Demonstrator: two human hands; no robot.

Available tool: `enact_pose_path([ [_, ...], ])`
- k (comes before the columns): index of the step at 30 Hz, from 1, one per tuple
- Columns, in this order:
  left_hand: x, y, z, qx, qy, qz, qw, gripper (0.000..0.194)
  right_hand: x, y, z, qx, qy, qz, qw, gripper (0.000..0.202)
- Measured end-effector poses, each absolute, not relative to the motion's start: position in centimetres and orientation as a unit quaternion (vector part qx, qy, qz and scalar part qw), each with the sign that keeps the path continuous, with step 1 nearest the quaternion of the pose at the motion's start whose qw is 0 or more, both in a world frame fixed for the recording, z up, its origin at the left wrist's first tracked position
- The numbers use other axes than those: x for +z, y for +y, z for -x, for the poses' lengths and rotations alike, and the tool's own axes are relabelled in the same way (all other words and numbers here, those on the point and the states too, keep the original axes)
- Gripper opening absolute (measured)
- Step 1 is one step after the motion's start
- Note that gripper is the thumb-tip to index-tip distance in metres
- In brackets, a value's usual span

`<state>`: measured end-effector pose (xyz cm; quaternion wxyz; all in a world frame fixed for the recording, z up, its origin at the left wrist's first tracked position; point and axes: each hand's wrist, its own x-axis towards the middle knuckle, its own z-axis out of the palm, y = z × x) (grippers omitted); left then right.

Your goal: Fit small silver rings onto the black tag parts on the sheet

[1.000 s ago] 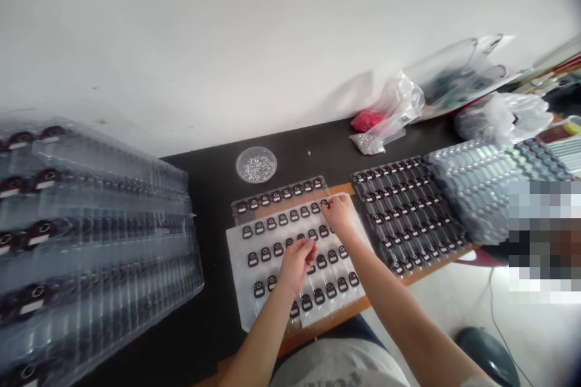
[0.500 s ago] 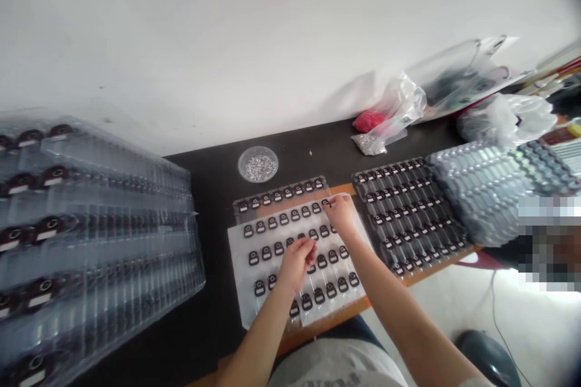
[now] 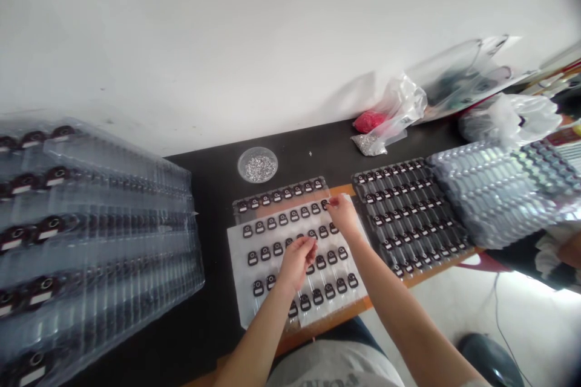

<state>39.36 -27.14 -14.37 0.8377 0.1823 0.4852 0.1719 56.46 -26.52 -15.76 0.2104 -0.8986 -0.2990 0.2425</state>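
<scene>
A clear tray lined with a white sheet [image 3: 239, 272] lies before me, with rows of small dark parts on it. My right hand [image 3: 339, 210] is pinched at the right end of the top row on the sheet, its fingertips at a dark part [image 3: 325, 204]. Over the middle rows hovers my left hand [image 3: 299, 257], thumb and fingers pressed together; anything between them is too small to make out. Behind the sheet shows the back row of a tray [image 3: 276, 196] with more dark parts. A round clear dish [image 3: 258, 165] of tiny shiny pieces stands beyond it.
Tall stacked trays [image 3: 113, 242] fill the left side. To the right lie a filled tray [image 3: 411, 214] and stacked clear trays [image 3: 494, 187]. Bags with red [image 3: 370, 121] and silvery contents [image 3: 368, 145] lie at the back. Part of another person [image 3: 569, 251] shows at the right edge.
Both hands stay nearly in place, with the right fingertips still at the top row's end. The view has shifted slightly.
</scene>
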Motion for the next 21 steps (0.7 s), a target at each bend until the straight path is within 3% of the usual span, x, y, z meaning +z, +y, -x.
enact_pose_path([
  [4,-13.8,-26.7,-39.7,0.198,0.475,-0.196,0.835,0.030,-14.4,-27.3,-56.9,0.284,-0.281,0.849,0.346,0.016],
  [8,-12.8,-26.2,-40.0,0.248,0.424,-0.195,0.849,0.033,-11.7,-28.7,-55.7,0.469,-0.241,0.715,0.459,0.023],
  [11,-11.9,-26.3,-39.8,0.278,0.381,-0.187,0.862,0.030,-9.5,-29.7,-54.0,0.531,-0.241,0.665,0.467,0.021],
  [21,-11.3,-28.1,-38.4,0.299,0.373,-0.177,0.861,0.021,-7.5,-31.3,-51.1,0.491,-0.309,0.694,0.427,0.012],
])
